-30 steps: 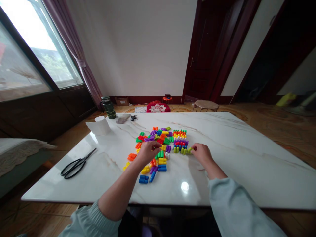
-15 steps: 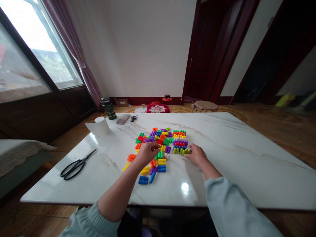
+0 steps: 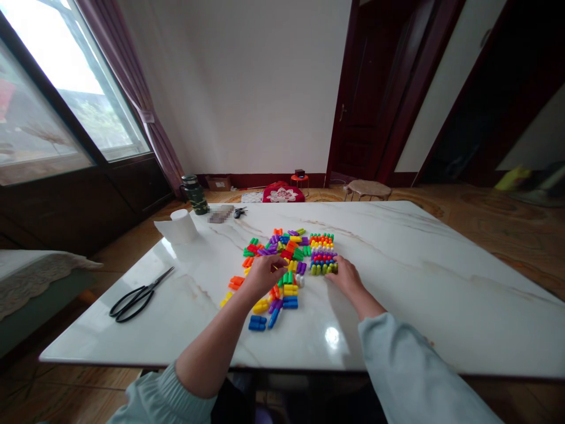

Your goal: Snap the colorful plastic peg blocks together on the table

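Observation:
My right hand (image 3: 347,275) is at the near right corner of a block made of colored rows of peg-shaped plastic building pieces (image 3: 323,247). Its thumb and fingers close on the right end of the front row of olive-green pieces (image 3: 318,270), partly hiding it. My left hand (image 3: 266,275) hovers over a loose pile of the same pieces (image 3: 289,250), fingers curled with a gap between thumb and forefinger. No piece shows clearly in it. Blue pieces (image 3: 257,323) and yellow pieces (image 3: 261,306) lie below that hand.
Black-handled scissors (image 3: 142,296) lie left on the white marble-look table (image 3: 419,282). A paper roll (image 3: 180,227), a camouflage flask (image 3: 195,194), a blurred-out object (image 3: 220,214) and a small dark item (image 3: 239,212) are at the back left. A round stool (image 3: 368,188) stands beyond the table.
My right hand has shifted slightly left, in against the row block, and the olive-green pieces at its fingers now sit closer in line. My left hand stays about where it was.

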{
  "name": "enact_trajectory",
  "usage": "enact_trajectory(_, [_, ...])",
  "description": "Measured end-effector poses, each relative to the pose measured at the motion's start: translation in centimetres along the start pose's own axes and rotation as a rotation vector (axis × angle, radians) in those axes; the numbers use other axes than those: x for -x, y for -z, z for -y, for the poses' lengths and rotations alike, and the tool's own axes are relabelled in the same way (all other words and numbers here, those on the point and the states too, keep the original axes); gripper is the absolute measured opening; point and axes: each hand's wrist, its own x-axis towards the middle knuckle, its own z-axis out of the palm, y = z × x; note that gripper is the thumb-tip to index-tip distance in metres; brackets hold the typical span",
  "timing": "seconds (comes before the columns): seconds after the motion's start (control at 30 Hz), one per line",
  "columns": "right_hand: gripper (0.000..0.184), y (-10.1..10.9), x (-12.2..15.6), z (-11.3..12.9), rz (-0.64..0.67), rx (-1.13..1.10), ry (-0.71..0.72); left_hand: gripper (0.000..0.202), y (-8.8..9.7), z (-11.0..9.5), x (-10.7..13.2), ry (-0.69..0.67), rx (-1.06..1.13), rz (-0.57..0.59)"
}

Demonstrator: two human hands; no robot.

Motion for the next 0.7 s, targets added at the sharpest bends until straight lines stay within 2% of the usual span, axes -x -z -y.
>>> enact_trajectory(0.27, [0.051, 0.3, 0.1, 0.1, 0.016, 0.002, 0.002, 0.017, 0.2, -0.2, 0.1, 0.017, 0.009, 0.003])
enact_trajectory(0.6, [0.061, 2.9, 0.9, 0.9, 0.158, 0.070, -0.096, 0.018, 0.1, 0.3, 0.0, 0.023, -0.029, 0.026])
enact_trajectory(0.7, [0.058, 3.7, 0.9, 1.1, 0.092, 0.069, -0.147, 0.019, 0.1, 0.5, 0.1, 0.002, -0.114, 0.036])
